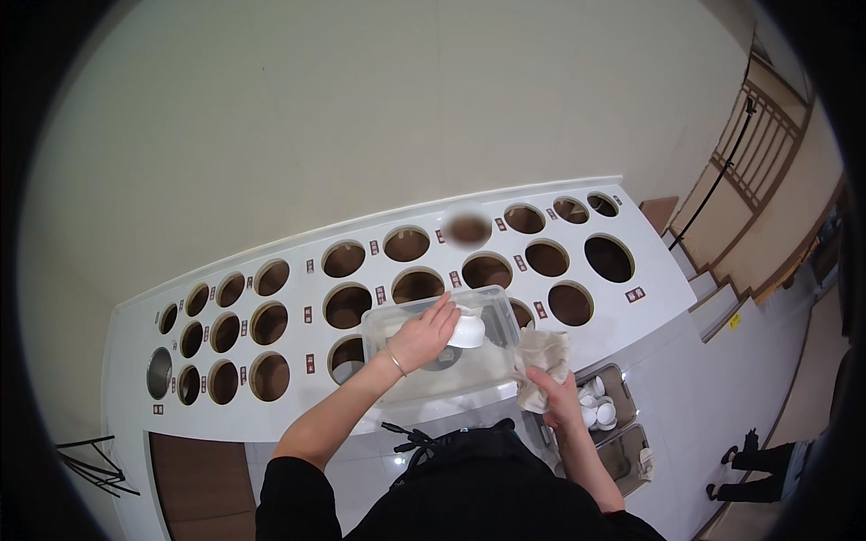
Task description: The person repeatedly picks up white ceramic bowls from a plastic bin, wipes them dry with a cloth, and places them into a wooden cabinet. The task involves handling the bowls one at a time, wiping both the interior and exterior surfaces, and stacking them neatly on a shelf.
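My left hand (426, 336) is over a clear plastic tub (399, 389), its fingers on a small white bowl (468, 333) held inside the tub's outline. The tub rests on a white counter with round cut-outs. To the right of the tub, my right hand (556, 395) grips a cream cloth (547, 362), thumb on top, with the cloth hanging against the tub's right edge. The lower part of the tub looks whitish; I cannot tell what it holds.
Rows of round holes with small written labels cover the white counter (308, 419). Below its front edge, a grey bin (626, 385) holds several white bowls, and another bin (619, 466) has a cloth (646, 464) on its rim. Steps (717, 304) and a person (764, 470) are at the right.
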{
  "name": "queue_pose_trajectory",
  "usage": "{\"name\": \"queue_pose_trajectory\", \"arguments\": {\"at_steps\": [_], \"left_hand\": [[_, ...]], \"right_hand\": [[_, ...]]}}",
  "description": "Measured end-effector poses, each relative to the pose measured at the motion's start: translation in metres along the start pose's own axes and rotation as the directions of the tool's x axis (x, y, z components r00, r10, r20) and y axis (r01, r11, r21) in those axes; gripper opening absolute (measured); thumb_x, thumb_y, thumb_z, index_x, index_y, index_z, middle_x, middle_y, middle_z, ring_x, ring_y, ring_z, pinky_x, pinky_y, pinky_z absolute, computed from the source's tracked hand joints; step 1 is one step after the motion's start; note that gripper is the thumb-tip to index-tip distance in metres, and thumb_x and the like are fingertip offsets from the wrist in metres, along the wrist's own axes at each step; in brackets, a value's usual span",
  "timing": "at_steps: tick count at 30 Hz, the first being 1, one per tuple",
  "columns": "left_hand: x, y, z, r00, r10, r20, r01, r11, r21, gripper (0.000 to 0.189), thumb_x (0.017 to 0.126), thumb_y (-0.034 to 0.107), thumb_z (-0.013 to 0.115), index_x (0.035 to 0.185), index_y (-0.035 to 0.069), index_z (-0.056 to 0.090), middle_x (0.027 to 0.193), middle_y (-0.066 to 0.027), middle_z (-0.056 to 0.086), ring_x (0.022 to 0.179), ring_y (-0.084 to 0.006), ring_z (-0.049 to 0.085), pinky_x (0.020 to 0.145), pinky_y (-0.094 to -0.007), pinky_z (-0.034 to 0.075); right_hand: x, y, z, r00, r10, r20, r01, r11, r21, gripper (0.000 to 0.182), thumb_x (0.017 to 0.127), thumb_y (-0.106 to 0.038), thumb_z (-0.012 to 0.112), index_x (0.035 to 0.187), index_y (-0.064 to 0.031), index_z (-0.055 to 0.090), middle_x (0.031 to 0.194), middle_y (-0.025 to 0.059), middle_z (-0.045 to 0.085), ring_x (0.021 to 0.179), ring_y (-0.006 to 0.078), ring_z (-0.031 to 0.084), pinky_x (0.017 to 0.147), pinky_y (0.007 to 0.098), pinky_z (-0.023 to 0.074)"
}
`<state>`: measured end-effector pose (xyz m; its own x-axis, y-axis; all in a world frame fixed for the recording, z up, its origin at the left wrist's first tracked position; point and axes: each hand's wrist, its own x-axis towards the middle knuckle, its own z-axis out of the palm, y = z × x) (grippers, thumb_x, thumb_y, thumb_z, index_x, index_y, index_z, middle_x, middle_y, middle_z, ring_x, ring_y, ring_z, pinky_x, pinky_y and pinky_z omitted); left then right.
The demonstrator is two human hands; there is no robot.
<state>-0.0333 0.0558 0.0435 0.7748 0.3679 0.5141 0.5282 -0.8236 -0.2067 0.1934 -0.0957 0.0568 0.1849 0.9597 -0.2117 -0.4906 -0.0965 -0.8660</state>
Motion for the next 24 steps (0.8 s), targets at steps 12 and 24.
{"name": "queue_pose_trajectory", "arguments": {"at_steps": [12, 24], "left_hand": [[-0.027, 0.017, 0.037, 0.338, -0.426, 0.839, 0.571, -0.616, -0.542, 0.037, 0.095, 0.016, 0.041, 0.13, 0.003, 0.036, 0.118, -0.0193, 0.052, 0.106, -0.0325, 0.059, 0.069, -0.0443, 0.06], [-0.037, 0.039, 0.027, 0.311, -0.584, 0.75, 0.425, -0.62, -0.659, 0.049, 0.098, 0.044, 0.036, 0.137, 0.016, 0.033, 0.128, -0.0112, 0.047, 0.106, -0.0264, 0.057, 0.066, -0.0421, 0.057]], "right_hand": [[0.015, 0.002, 0.012, 0.998, 0.017, 0.06, -0.002, 0.971, -0.241, 0.04, 0.083, -0.013, 0.064, 0.119, 0.0014, 0.052, 0.103, 0.009, 0.063, 0.09, 0.0173, 0.061, 0.076, 0.0301, 0.0496], [0.046, 0.029, 0.079, 0.856, -0.201, 0.476, 0.451, -0.161, -0.878, 0.061, 0.066, -0.021, 0.072, 0.123, -0.011, 0.051, 0.125, 0.0194, 0.044, 0.11, 0.0391, 0.048, 0.091, 0.0465, 0.0436]]}}
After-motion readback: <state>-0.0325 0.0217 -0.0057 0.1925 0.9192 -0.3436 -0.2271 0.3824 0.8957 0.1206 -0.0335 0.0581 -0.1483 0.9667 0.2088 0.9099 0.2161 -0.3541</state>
